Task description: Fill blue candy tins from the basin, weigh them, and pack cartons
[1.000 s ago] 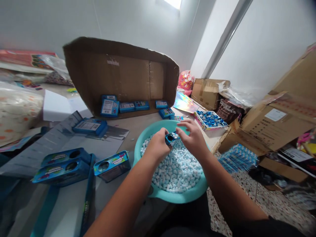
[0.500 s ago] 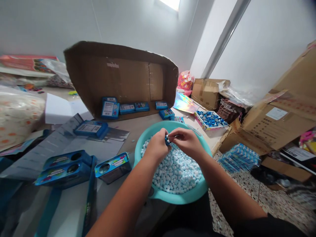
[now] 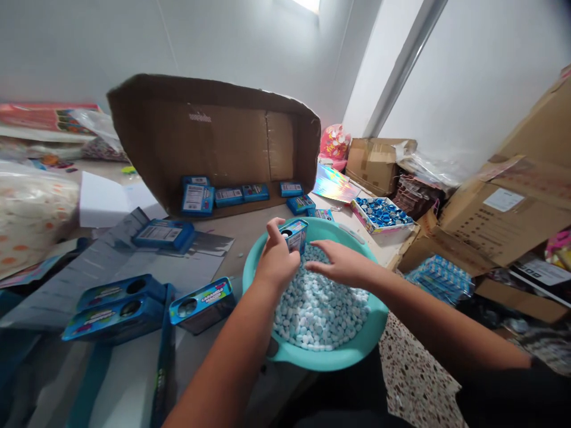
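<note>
Behind the turquoise basin [image 3: 330,360], to its left, the big open cardboard box [image 3: 232,139] shows its hollow side. Beyond the basin's right rim sits a tray [image 3: 362,219] of blue caps. Over the basin, the left hand [image 3: 276,261] grips a small blue tin [image 3: 297,236] between thumb and fingers; the right hand [image 3: 343,261], fingers parted and apart from the tin, hovers above pale blue-and-white pellets [image 3: 321,315] filling the basin.

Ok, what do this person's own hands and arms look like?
Left hand and right hand are ungloved, with no visible jewellery. Both forearms are bare; a plain dark sleeve shows on the right arm only.
</note>
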A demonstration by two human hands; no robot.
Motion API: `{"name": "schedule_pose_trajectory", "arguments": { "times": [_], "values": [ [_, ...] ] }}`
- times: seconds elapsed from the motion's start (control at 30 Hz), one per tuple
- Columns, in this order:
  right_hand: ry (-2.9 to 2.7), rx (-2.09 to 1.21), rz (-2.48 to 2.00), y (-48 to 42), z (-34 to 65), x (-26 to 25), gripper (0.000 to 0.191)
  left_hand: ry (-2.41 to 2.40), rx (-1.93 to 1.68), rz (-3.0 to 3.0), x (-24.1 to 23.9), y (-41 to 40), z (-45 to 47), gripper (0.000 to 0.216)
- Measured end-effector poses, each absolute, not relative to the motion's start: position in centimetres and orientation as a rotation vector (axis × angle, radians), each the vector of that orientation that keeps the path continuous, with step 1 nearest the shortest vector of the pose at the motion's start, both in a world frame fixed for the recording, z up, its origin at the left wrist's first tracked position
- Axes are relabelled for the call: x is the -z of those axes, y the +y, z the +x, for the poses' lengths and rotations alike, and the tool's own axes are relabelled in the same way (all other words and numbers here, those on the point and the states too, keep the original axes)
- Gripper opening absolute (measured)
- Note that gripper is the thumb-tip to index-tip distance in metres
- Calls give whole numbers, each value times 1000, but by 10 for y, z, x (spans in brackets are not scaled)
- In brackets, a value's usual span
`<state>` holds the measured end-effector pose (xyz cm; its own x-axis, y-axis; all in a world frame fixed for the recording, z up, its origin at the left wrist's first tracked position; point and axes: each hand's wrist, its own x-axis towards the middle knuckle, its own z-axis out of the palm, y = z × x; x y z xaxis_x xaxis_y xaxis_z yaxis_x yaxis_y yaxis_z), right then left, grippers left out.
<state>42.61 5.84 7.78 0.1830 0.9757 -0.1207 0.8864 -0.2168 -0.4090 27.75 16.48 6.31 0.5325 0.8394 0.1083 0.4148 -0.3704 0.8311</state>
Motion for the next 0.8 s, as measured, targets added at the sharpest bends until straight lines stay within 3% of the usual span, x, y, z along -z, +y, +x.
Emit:
{"name": "schedule_pose_trajectory", "arguments": {
  "times": [0.07, 0.13, 0.3, 0.4, 0.53, 0.67, 0.8],
  "values": [
    [-1916, -623, -2318, 58, 416, -67, 108, 1012, -714, 1978, -63, 165, 278, 60],
    [-2014, -709, -2380, 59, 412, -57, 119, 1007, -745, 1980, -63, 166, 278, 59],
    [-2220, -826, -2118, 47, 410, -62, 92, 905, -783, 2013, -61, 168, 278, 43],
    [-2193, -915, -2072, 31, 396, -69, 100, 856, -820, 2019, -58, 169, 278, 43],
    [-2163, -746, -2198, 28, 381, -52, 111, 846, -842, 2001, -56, 169, 278, 58],
    [-2093, -539, -2369, 53, 408, -30, 102, 837, -860, 1970, -58, 168, 278, 65],
    [-1971, -602, -2242, 74, 433, -26, 83, 847, -845, 1956, -61, 169, 280, 63]
  ]
}}
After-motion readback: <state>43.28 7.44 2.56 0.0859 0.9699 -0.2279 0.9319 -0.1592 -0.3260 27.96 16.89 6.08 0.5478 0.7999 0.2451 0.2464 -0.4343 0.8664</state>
